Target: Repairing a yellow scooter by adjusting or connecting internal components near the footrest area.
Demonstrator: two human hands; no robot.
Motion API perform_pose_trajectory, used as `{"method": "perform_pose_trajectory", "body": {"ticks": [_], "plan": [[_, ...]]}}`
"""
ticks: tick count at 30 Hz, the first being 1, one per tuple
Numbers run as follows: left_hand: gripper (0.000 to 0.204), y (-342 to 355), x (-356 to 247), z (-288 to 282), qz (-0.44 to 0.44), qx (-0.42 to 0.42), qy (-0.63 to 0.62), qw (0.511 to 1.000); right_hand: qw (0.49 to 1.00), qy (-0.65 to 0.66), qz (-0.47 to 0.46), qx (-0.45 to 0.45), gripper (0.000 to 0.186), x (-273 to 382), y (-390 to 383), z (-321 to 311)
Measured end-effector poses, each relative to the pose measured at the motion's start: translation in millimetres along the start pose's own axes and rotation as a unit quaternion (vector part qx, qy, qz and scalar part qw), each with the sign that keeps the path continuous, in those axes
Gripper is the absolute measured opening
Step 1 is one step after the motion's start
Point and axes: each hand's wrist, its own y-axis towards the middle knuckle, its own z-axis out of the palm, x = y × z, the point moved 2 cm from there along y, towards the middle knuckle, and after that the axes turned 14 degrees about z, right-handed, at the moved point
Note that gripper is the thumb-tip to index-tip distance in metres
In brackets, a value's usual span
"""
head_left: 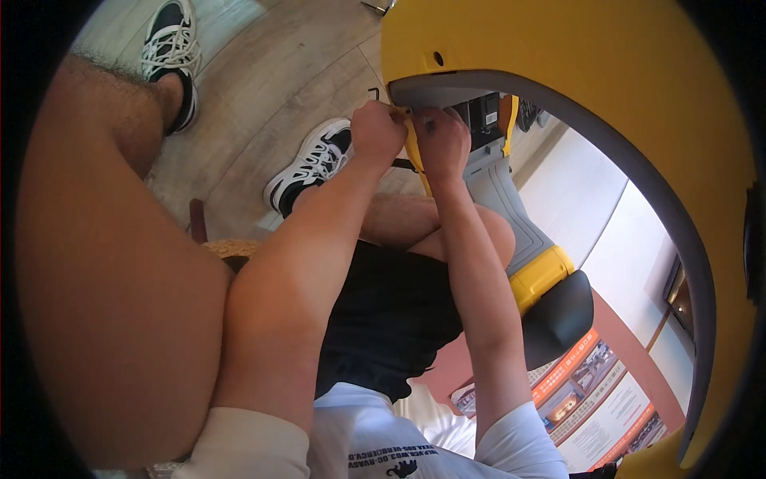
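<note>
My left hand [377,132] is closed in a fist beside the yellow body panel of a scooter [558,40]. A thin dark L-shaped rod, like a hex key [374,93], sticks out above its knuckles. Close by on the right, my right hand [443,145] has its fingers curled at the panel's inner edge, below the dark grey trim [463,82]. A small dark spot shows between its fingers; what they hold, if anything, I cannot make out. Both fingertips meet near a narrow yellow edge [413,148], where the contact point is mostly hidden.
Behind my right hand lies an opened bay with black parts [485,116]. The grey footboard [511,207] and black seat [558,319] extend toward me on the right. My shoes [315,160] rest on the wood-look floor [255,88]. A printed poster [598,399] appears at lower right.
</note>
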Motion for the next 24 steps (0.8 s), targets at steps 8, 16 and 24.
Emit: {"method": "perform_pose_trajectory", "body": {"ticks": [8, 16, 24], "plan": [[0.012, 1.0, -4.8, -1.6, -0.027, 0.018, 0.003, 0.999, 0.996, -0.067, -0.054, 0.002, 0.012, 6.3, 4.4, -1.0], [0.017, 1.3, 2.1, -1.3, -0.024, 0.019, 0.021, 0.999, 0.972, -0.131, -0.193, 0.027, 0.005, -2.4, 13.7, -5.2], [0.011, 3.4, -1.8, -1.2, -0.048, 0.032, 0.006, 0.998, 0.930, -0.160, -0.325, 0.063, 0.009, -3.9, 22.9, -0.2]]}}
